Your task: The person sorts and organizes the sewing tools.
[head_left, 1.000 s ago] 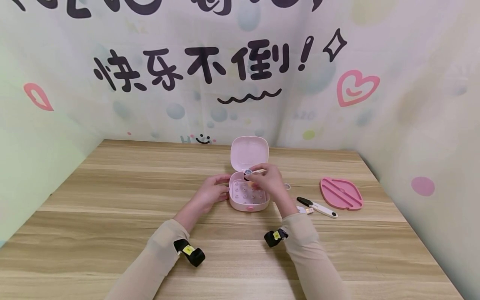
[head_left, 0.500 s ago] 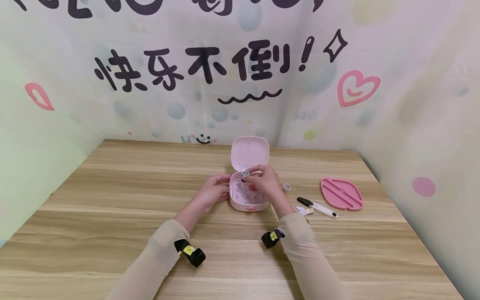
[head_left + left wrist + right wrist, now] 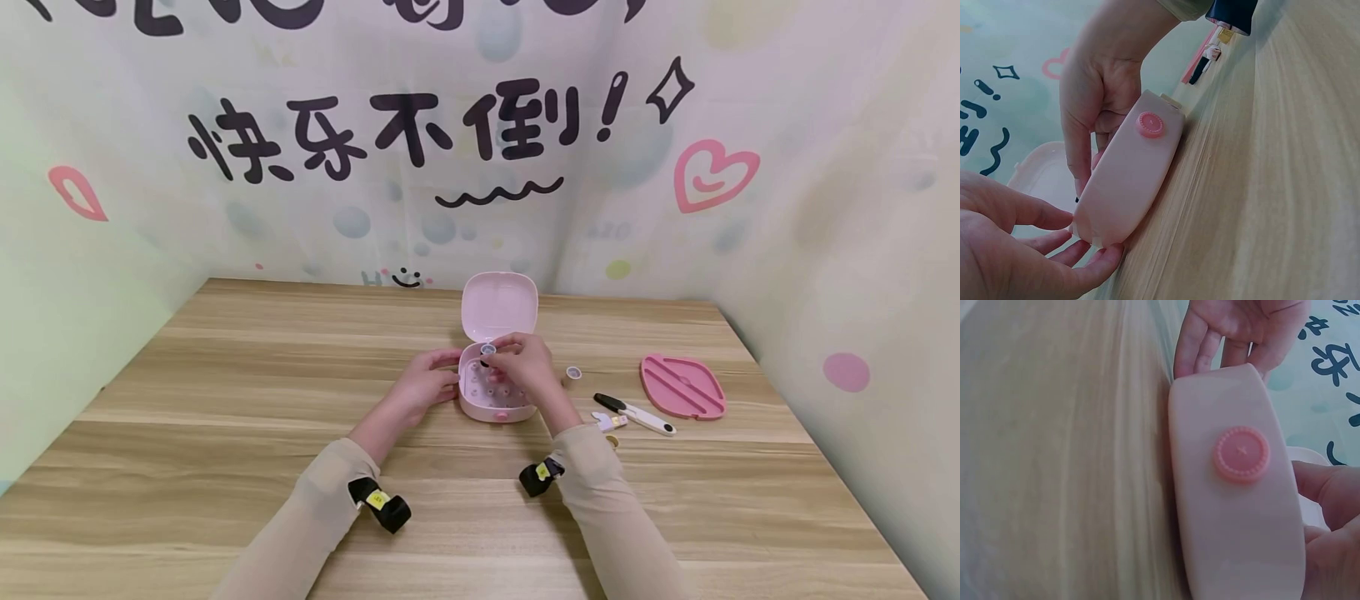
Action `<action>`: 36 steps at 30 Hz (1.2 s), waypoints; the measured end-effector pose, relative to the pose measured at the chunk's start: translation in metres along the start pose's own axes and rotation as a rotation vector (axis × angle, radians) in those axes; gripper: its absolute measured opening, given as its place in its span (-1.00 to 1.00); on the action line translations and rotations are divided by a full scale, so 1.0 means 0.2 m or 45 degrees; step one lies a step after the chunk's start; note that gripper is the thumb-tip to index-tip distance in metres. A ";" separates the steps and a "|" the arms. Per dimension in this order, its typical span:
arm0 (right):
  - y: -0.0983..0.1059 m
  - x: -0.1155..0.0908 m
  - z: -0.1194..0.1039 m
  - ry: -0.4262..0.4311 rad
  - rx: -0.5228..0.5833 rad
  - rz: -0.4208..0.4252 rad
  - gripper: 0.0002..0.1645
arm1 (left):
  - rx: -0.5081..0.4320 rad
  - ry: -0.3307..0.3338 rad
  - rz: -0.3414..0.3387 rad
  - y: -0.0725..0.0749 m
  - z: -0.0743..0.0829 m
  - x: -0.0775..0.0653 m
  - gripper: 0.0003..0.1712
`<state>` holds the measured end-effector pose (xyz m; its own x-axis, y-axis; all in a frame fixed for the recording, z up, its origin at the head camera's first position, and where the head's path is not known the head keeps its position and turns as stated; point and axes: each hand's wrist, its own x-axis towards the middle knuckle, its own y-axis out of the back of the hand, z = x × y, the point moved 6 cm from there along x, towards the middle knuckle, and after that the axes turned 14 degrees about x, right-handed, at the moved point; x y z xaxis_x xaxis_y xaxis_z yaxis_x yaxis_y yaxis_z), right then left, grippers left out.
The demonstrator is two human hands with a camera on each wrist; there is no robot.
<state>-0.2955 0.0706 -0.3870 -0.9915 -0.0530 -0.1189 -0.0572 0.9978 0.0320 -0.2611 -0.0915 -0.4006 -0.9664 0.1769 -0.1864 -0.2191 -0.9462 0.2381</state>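
A pale pink box stands on the table, its lid raised at the back. Rows of small round studs dot its inner floor, and a darker pink round button sits on its front. My left hand rests its fingertips against the box's left wall. Over the box's far left part, my right hand pinches a small round piece between thumb and fingers. This piece has a grey-white face and a dark part beneath; its exact kind is unclear. Both wrist views mostly hide the box's inside.
Right of the box lie another small round piece, a white stick with a metallic end, and a black-and-white pen-like tool. A yellowish round thing is partly hidden. A pink grooved tray lies farther right.
My right hand has shifted slightly left and inward with the pinched round piece, uncovering more of the things on the table at the right. My left hand stays put.
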 end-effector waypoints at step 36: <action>-0.01 0.00 0.02 0.080 -0.168 0.133 -0.79 | 0.041 -0.029 0.049 -0.02 0.01 -0.01 -0.40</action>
<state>-0.2941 0.0691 -0.3901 -0.9980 0.0441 -0.0463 0.0356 0.9846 0.1712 -0.2592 -0.0879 -0.3984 -0.9769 0.1469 -0.1550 -0.1856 -0.9432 0.2754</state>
